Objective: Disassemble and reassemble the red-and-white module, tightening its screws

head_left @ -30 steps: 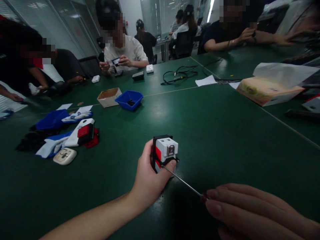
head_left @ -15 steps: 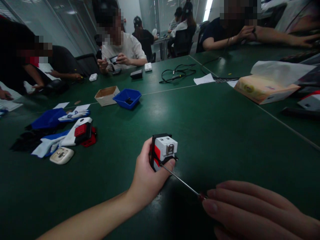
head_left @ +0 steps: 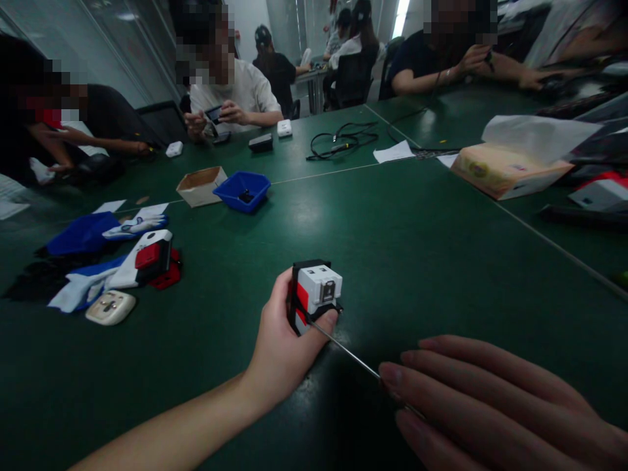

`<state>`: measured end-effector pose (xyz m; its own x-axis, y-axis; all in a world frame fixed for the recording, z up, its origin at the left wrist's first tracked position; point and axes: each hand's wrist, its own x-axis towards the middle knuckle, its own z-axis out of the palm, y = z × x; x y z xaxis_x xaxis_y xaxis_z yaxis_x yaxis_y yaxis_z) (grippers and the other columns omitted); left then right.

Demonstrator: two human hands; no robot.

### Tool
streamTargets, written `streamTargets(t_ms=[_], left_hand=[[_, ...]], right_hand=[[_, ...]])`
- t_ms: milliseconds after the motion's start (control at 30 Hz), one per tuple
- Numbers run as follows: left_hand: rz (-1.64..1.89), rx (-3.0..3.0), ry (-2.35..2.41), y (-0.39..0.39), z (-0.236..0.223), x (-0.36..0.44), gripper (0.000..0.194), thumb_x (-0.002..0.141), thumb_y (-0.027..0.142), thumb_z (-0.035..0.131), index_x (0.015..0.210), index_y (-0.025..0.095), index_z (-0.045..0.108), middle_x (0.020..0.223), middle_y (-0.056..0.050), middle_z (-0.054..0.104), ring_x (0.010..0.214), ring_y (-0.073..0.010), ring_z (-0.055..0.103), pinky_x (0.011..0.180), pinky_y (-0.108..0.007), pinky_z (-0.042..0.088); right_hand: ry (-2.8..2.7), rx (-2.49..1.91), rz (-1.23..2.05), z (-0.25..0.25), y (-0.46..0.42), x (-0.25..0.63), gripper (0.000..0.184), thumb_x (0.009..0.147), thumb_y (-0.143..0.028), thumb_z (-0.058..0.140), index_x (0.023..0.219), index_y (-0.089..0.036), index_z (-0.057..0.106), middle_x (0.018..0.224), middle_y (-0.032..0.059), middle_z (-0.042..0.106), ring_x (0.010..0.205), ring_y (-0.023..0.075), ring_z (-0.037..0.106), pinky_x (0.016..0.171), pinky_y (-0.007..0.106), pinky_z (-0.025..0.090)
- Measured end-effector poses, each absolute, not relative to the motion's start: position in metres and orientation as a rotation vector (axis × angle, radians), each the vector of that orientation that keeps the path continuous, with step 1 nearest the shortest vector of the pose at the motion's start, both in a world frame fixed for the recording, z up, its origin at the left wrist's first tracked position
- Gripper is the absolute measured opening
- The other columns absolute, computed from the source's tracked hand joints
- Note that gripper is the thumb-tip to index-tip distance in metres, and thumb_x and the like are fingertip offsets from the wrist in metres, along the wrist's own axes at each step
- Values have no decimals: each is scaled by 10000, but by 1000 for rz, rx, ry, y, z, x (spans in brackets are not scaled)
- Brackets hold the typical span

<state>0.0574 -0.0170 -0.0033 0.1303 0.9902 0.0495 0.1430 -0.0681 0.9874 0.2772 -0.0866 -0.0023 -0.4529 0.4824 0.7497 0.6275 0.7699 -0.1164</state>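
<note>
My left hand (head_left: 282, 347) is closed round a small white, red and black box-shaped device (head_left: 314, 294), holding it upright on the green table (head_left: 422, 248). A thin metal screwdriver shaft (head_left: 343, 348) runs from the device's lower side back to my right hand (head_left: 471, 399). That hand lies over the tool with its fingers stretched out close together; the handle is hidden under them.
At left lie blue and white gloves (head_left: 93, 261), a second white and red device (head_left: 147, 255) and a cream plug adapter (head_left: 110, 307). A cardboard box (head_left: 200, 186) and blue tray (head_left: 241, 191) stand further back. A tissue pack (head_left: 510, 167) is right. Other people sit around the far edges.
The view has shifted slightly, so everything sits a little lower and to the left. My right hand has slid forward along the screwdriver shaft, covering more of it. The device stays gripped.
</note>
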Motion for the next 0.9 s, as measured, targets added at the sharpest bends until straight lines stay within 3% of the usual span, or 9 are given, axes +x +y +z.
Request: streamTargets(t_ms=[233, 433, 533, 667, 900], left_hand=[[1080, 1432, 1204, -17, -2, 57, 533, 823, 301, 762, 1275, 167, 513, 1147, -101, 709, 1017, -243, 699, 943, -370, 556], [1090, 1458, 1197, -18, -2, 57, 495, 843, 287, 750, 1271, 174, 530, 1119, -82, 711, 999, -234, 696, 926, -351, 555], [1079, 1483, 1185, -18, -3, 56, 505, 846, 278, 756, 1290, 183, 537, 1135, -80, 711, 997, -231, 696, 912, -338, 556], [1063, 1532, 1148, -18, -3, 55, 529, 843, 240, 758, 1323, 204, 538, 1148, -68, 708, 982, -216, 696, 894, -317, 559], [1038, 1555, 1123, -20, -4, 57, 536, 819, 199, 763, 1313, 221, 555, 1154, -68, 711, 978, -223, 703, 873, -320, 572]], right_hand=[[-2306, -635, -379, 17, -67, 282, 202, 980, -166, 561, 1100, -208, 719, 959, 42, 799, 829, 192, 760, 811, 327, 656], [-2238, -663, -399, 13, -69, 272, 117, 939, -183, 646, 1027, -246, 690, 847, -11, 766, 794, 165, 735, 826, 278, 635], [-2221, -672, -419, 7, -73, 271, 96, 932, -185, 657, 993, -249, 696, 888, -20, 770, 853, 172, 736, 881, 291, 632], [-2317, -614, -393, 4, -78, 281, 204, 983, -131, 556, 973, -257, 716, 983, -27, 782, 884, 175, 739, 921, 330, 623], [-2319, -694, -385, -3, -86, 290, 270, 1023, -131, 515, 999, -265, 748, 978, -25, 788, 887, 178, 736, 877, 336, 618]])
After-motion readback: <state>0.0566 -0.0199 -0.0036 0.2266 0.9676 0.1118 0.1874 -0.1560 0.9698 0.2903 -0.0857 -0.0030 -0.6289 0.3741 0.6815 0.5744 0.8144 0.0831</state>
